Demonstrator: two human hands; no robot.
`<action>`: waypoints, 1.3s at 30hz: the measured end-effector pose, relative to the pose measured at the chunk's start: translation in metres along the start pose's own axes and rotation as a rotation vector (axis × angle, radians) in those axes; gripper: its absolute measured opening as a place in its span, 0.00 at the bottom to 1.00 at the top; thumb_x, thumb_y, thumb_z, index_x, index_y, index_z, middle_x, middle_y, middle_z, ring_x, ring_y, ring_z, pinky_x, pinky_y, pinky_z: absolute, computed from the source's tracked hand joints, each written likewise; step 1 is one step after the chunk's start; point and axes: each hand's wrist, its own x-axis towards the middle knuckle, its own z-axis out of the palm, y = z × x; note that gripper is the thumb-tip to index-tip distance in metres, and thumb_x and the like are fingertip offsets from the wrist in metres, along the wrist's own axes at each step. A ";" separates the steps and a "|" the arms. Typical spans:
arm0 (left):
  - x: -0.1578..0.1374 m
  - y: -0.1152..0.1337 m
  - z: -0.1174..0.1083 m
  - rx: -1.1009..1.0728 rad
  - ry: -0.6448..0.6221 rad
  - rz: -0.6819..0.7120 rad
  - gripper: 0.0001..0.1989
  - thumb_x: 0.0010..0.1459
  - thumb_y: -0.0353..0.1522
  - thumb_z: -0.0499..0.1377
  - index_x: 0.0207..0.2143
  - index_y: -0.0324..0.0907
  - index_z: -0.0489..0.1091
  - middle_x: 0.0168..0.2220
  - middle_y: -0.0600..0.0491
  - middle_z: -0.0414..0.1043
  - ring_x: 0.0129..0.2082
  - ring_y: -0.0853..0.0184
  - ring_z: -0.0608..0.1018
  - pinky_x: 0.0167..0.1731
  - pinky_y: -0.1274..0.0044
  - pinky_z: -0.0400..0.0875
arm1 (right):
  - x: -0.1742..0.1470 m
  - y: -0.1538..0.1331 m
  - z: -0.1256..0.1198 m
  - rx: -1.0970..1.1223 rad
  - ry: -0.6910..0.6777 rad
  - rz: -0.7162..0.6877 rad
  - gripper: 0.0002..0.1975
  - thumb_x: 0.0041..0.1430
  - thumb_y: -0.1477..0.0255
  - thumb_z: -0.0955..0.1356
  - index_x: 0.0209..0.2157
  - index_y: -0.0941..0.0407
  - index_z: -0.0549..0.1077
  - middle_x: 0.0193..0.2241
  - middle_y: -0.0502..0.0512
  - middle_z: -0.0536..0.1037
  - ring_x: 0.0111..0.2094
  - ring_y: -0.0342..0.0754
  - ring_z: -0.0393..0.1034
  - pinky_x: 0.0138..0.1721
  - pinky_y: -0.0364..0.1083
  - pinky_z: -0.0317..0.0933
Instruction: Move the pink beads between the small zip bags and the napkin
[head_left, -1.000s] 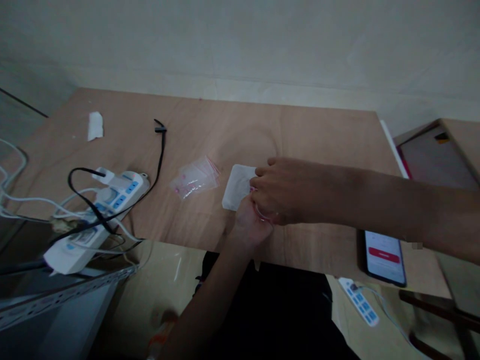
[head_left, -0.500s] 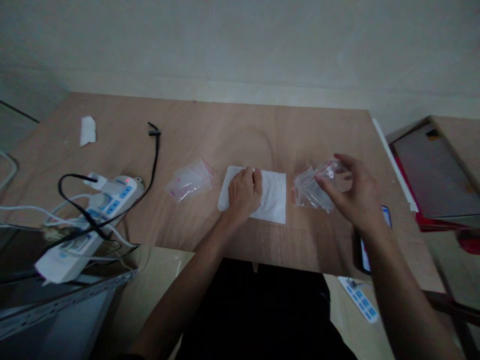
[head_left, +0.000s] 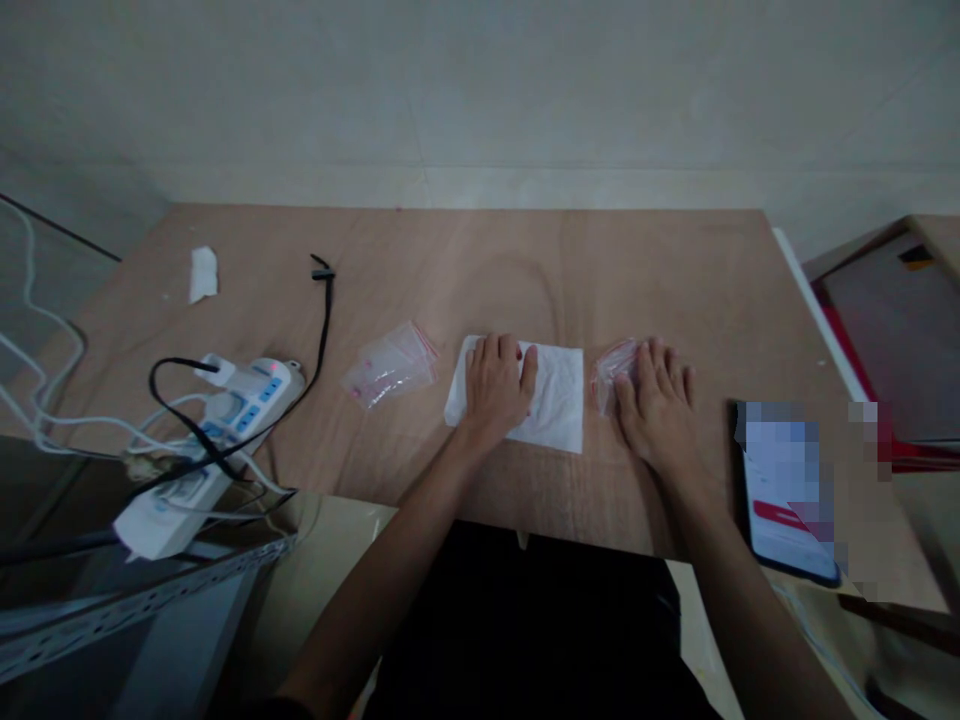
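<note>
A white tissue-like sheet (head_left: 559, 400) lies flat on the table in front of me. My left hand (head_left: 495, 388) rests on its left half, palm down with the fingers stretched forward. Small red specks show beside the fingers; what they are I cannot make out. To the right, my right hand (head_left: 661, 405) lies palm down over clear zip-lock bags (head_left: 609, 375) with red seal lines, fingers extended and hiding part of them. More clear zip-lock bags (head_left: 394, 368), with small pinkish bits in or on them, lie left of the sheet, apart from both hands.
A white power strip (head_left: 255, 400) with tangled cables stands at the left table edge. A black cable (head_left: 325, 330) reaches onto the wooden table (head_left: 450, 260). A phone (head_left: 787, 500) lies at right. A white scrap (head_left: 203, 274) sits at back left.
My right hand has come down from above the right-hand bags and now lies flat on them. My left hand has gone from curled to flat on the sheet. The view has shifted slightly.
</note>
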 end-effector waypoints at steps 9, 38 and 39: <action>0.026 -0.088 -0.064 0.162 -0.090 -0.531 0.23 0.60 0.48 0.49 0.29 0.40 0.70 0.34 0.38 0.76 0.36 0.51 0.77 0.35 0.65 0.67 | -0.002 0.000 -0.002 0.138 0.135 0.021 0.34 0.67 0.59 0.53 0.67 0.66 0.48 0.67 0.72 0.51 0.68 0.65 0.36 0.63 0.70 0.39; -0.013 -0.062 -0.134 -0.508 0.062 -0.260 0.12 0.59 0.36 0.52 0.22 0.43 0.63 0.20 0.58 0.60 0.21 0.71 0.64 0.23 0.77 0.56 | -0.011 -0.116 -0.071 0.866 0.235 -0.175 0.09 0.63 0.69 0.65 0.38 0.53 0.78 0.37 0.56 0.80 0.41 0.51 0.75 0.43 0.52 0.69; -0.019 -0.050 -0.134 -0.554 0.039 -0.214 0.13 0.60 0.36 0.52 0.23 0.43 0.63 0.20 0.58 0.60 0.22 0.71 0.64 0.24 0.77 0.57 | -0.009 -0.131 -0.073 0.968 0.128 -0.194 0.09 0.63 0.68 0.65 0.37 0.53 0.78 0.36 0.54 0.80 0.38 0.49 0.75 0.40 0.50 0.70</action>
